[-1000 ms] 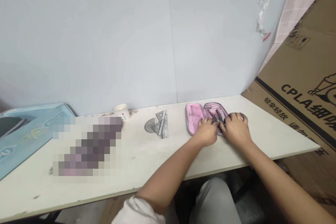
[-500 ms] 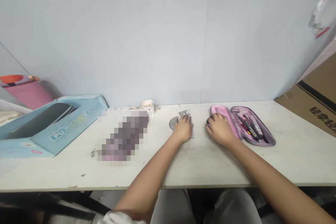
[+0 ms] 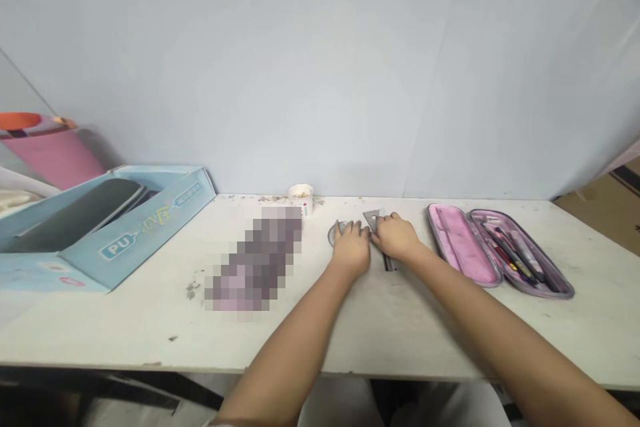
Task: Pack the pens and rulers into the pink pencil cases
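My left hand (image 3: 353, 250) rests palm down with its fingers stretched over a clear round-edged protractor (image 3: 335, 232), partly covering it. Close beside it on the right, my right hand (image 3: 397, 237) has its fingers bent over a straight ruler (image 3: 389, 263), whose near end sticks out below the palm. A clear set square (image 3: 373, 216) shows just past the right fingertips; the hand hides part of it. To the right lies an open pink pencil case (image 3: 465, 250) with several pens (image 3: 515, 253) in one half.
A pixelated purplish shape (image 3: 257, 260) lies left of my hands, with a white paper cup (image 3: 301, 200) behind it. A light-blue box (image 3: 145, 233) holding a dark object stands at the left, near a pink container (image 3: 55, 157). A cardboard box (image 3: 605, 207) is at the right.
My right hand has moved left from the pencil case lid to the ruler and set square. My left hand stays at the protractor. The view has turned slightly left.
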Demonstrator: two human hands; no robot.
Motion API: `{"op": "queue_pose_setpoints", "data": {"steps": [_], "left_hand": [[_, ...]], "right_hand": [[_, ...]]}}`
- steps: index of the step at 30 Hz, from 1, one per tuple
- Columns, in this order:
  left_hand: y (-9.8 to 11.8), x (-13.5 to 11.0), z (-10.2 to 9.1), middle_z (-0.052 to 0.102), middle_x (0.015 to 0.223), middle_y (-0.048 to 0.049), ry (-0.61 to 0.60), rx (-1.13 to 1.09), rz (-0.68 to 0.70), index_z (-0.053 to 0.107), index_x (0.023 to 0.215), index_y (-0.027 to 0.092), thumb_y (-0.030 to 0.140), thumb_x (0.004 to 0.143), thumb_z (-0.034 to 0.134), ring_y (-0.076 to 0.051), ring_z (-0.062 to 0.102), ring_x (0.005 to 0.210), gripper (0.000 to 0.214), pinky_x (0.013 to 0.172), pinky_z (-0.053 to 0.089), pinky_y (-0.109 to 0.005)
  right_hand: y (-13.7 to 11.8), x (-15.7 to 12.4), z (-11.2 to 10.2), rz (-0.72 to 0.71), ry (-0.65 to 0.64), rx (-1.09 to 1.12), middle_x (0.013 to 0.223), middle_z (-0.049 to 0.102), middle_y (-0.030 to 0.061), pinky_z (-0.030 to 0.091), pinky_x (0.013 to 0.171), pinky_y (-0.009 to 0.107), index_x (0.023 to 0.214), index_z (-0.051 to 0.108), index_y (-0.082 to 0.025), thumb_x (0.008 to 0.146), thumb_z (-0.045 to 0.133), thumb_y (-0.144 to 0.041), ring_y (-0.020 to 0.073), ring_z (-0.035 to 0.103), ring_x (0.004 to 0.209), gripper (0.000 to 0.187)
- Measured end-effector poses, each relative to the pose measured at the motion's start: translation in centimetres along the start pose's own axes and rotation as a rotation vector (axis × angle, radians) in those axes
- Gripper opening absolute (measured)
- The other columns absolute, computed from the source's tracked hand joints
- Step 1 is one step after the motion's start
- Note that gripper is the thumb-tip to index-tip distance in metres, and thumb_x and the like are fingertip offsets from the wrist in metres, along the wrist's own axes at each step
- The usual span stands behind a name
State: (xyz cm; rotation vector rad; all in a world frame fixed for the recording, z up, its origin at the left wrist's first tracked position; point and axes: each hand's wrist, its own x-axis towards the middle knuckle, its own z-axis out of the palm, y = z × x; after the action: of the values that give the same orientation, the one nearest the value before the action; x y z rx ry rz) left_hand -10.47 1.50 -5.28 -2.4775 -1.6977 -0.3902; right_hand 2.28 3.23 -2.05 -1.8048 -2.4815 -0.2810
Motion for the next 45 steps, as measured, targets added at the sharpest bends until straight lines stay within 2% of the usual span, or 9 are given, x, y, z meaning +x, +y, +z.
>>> {"op": "queue_pose_setpoints", "data": {"steps": [5,12,17,21,24,28,33,39,45], "left_hand": [[0.3,-0.1,0.3,0.046,0.128,-0.0156,-0.049,-0.036,0.032,0.049,0.119,0.013,0.021,0.08,0.037,-0.029,0.033,0.123,0.041,0.105,0.007,-0.058],[1.0,-0.3,0.1,0.045,0.13,-0.0147,-0.006,-0.001,0.049,0.047,0.123,0.015,0.028,0.086,0.031,-0.029,0.029,0.127,0.042,0.105,0.005,-0.057],[4.3,0.6,-1.0,0.041,0.135,-0.0141,0.016,-0.094,0.084,0.029,0.135,0.013,0.032,0.089,0.024,-0.027,0.031,0.126,0.05,0.106,0.009,-0.055],[8.9,2.4,-1.8,0.041,0.135,-0.0137,-0.042,-0.265,0.11,0.015,0.139,0.011,0.029,0.088,0.022,-0.023,0.036,0.124,0.055,0.105,0.02,-0.047],[12.2,3.4,-1.7,0.038,0.138,-0.0121,-0.078,-0.321,0.207,0.017,0.139,0.013,0.027,0.087,0.023,-0.022,0.036,0.124,0.054,0.105,0.022,-0.045],[15.2,3.7,-0.5,0.034,0.139,-0.0169,-0.151,-0.253,0.263,0.027,0.135,0.007,0.03,0.087,0.023,-0.028,0.028,0.129,0.053,0.105,0.02,-0.048],[17.0,3.4,1.0,0.033,0.138,-0.0232,-0.214,-0.136,0.394,0.032,0.131,0.0,0.023,0.086,0.024,-0.033,0.023,0.131,0.051,0.107,0.008,-0.052],[17.6,2.3,0.1,0.03,0.14,-0.0219,-0.208,-0.307,0.387,0.024,0.135,-0.003,0.022,0.084,0.028,-0.031,0.024,0.131,0.057,0.108,0.013,-0.047],[13.3,1.5,-1.2,0.039,0.135,-0.0171,-0.097,-0.368,0.155,0.034,0.131,0.006,0.027,0.085,0.033,-0.025,0.031,0.128,0.051,0.107,0.024,-0.036]], "right_hand": [[-1.8,0.3,-0.3,-0.06,-0.077,-0.012,0.094,0.066,0.017,0.045,0.071,0.032,0.093,0.065,-0.01,0.082,0.036,-0.009,0.0234,0.062,0.088,0.031],[-1.3,-0.8,-0.8,0.013,-0.017,0.023,0.093,0.066,0.0191,0.046,0.069,0.029,0.094,0.063,-0.008,0.081,0.037,-0.005,0.0228,0.063,0.086,0.029],[2.3,-2.9,-1.6,0.159,0.102,0.098,0.099,0.064,0.0178,0.043,0.072,0.028,0.108,0.053,-0.008,0.084,0.034,-0.01,0.0228,0.061,0.092,0.031],[6.6,-5.2,-1.5,0.33,0.255,0.301,0.097,0.065,0.0143,0.041,0.073,0.028,0.122,0.042,-0.01,0.087,0.034,-0.021,0.0221,0.062,0.089,0.038],[9.7,-7.0,-0.6,0.429,0.3,0.373,0.094,0.066,0.0126,0.04,0.071,0.028,0.13,0.033,-0.01,0.087,0.033,-0.023,0.0218,0.062,0.085,0.044],[12.6,-8.7,1.0,0.465,0.225,0.345,0.093,0.066,0.0124,0.04,0.071,0.028,0.131,0.034,-0.01,0.086,0.033,-0.021,0.0222,0.063,0.086,0.046],[14.2,-9.7,1.6,0.374,0.015,0.157,0.091,0.067,0.016,0.041,0.072,0.029,0.108,0.055,-0.009,0.087,0.031,-0.022,0.0238,0.063,0.086,0.034],[14.4,-10.5,0.4,0.274,-0.03,0.066,0.089,0.066,0.0191,0.042,0.07,0.033,0.093,0.061,-0.008,0.086,0.03,-0.017,0.0269,0.063,0.083,0.033],[11.9,-9.5,-0.9,0.211,0.14,0.141,0.096,0.064,0.0147,0.039,0.074,0.03,0.098,0.06,-0.011,0.088,0.029,-0.025,0.0234,0.059,0.089,0.036]]}}
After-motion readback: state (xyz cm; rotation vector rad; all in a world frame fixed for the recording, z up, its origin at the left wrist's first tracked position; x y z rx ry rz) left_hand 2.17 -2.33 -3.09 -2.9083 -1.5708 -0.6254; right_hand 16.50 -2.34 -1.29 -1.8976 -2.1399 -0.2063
